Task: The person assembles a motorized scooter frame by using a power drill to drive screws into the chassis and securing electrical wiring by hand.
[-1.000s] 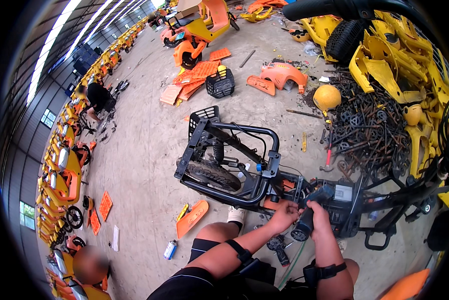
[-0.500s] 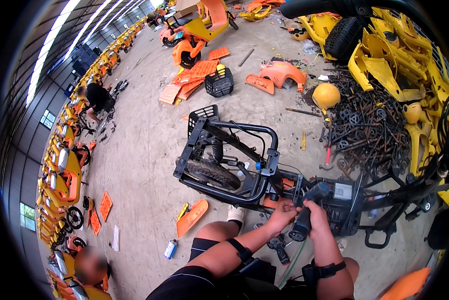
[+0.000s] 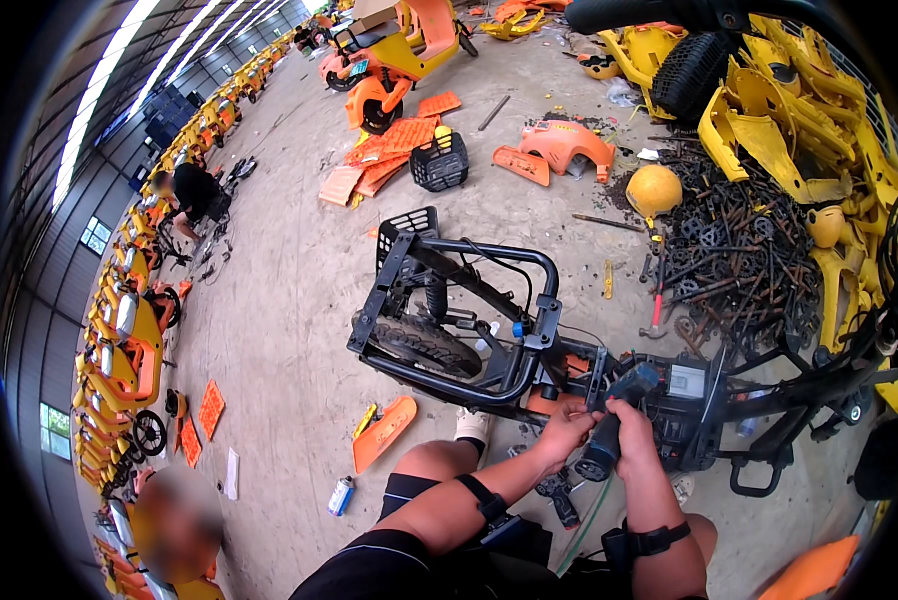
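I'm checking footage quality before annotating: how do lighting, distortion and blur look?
Head view: bright roof strips look washed out at upper left; fisheye curves the row of scooters, with black corners; two heads at left are blurred out; the power tool in the right hand looks fairly sharp.

A black sleeve [image 3: 359, 568] edged with thin pale piping covers the left upper arm. A black strap [image 3: 482, 497] circles the left forearm; a black band [image 3: 664, 541] with a boxy dark module [image 3: 619, 547] circles the right. Dark shorts [image 3: 397, 496] carry a pale line. One shoe [image 3: 473, 428] is pale. The fingers [image 3: 575, 413] are bare.
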A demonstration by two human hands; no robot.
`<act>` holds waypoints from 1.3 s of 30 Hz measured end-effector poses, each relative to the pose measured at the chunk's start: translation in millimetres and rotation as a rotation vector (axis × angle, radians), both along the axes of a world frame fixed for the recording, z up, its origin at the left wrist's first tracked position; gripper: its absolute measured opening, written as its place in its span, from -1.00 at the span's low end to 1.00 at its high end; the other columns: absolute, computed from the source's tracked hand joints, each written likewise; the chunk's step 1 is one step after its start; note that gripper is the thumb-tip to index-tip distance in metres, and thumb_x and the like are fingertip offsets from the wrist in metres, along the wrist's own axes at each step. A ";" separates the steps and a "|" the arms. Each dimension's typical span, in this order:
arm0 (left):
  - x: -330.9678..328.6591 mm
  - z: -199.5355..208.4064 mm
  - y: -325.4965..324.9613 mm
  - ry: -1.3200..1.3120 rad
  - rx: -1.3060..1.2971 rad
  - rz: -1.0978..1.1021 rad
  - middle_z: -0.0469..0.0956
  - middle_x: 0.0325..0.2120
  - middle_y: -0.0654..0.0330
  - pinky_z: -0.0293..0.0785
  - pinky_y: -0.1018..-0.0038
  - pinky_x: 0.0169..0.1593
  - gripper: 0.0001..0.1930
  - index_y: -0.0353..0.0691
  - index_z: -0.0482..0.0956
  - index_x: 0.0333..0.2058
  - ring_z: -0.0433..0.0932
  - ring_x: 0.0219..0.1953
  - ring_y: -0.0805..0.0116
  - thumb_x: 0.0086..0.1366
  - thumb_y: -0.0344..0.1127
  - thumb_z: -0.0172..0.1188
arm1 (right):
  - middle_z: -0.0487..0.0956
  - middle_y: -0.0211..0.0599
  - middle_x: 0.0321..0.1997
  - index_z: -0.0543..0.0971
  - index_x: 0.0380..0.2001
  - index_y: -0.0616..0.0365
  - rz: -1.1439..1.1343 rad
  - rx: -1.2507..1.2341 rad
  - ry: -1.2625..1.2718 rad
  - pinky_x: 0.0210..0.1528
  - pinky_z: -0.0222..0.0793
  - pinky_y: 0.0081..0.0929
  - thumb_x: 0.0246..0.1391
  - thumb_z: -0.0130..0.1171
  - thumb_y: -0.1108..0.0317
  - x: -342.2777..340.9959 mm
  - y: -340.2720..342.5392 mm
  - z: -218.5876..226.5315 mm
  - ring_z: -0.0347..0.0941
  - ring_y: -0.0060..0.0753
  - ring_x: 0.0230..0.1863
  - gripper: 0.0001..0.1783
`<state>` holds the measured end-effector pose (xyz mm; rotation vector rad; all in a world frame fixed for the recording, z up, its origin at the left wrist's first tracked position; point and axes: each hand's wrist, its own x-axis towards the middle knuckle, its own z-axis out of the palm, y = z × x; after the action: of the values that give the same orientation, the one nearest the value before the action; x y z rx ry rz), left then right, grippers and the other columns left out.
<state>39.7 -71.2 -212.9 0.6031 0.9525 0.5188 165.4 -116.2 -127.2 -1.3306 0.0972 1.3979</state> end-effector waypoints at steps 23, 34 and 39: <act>2.3 7.5 2.4 0.031 -0.011 -0.042 0.59 -0.34 0.27 0.43 0.62 -0.38 -0.71 -0.29 0.48 -0.06 0.52 -0.43 0.57 0.28 -0.37 0.24 | 0.58 -0.09 -0.37 0.47 -0.15 0.19 -0.034 -0.012 0.093 -0.48 0.52 -0.34 0.07 0.21 0.26 0.1 0.8 -0.9 0.51 -0.23 -0.56 -0.67; -1.2 -19.8 14.5 0.031 0.382 -0.284 0.55 -0.16 0.14 0.49 0.50 0.06 -0.77 -0.36 0.41 -0.08 0.57 -0.04 0.40 0.30 -0.65 0.07 | 0.60 -0.13 -0.38 0.50 -0.16 0.15 -0.056 -0.037 0.073 -0.34 0.53 -0.34 0.09 0.20 0.21 11.2 -2.9 -5.4 0.57 -0.26 -0.40 -0.69; -2.4 -31.2 13.6 -0.009 0.318 -0.278 0.58 -0.18 0.18 0.49 0.53 -0.11 -0.77 -0.32 0.42 -0.06 0.55 -0.16 0.46 0.32 -0.58 0.08 | 0.60 -0.14 -0.37 0.51 -0.17 0.17 -0.054 -0.033 0.030 -0.33 0.53 -0.35 0.08 0.20 0.21 9.3 -3.6 -5.1 0.57 -0.27 -0.39 -0.69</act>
<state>37.3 -57.6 -244.0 1.0028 0.7661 0.4251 174.7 -119.8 -132.3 -1.3246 0.1759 1.3759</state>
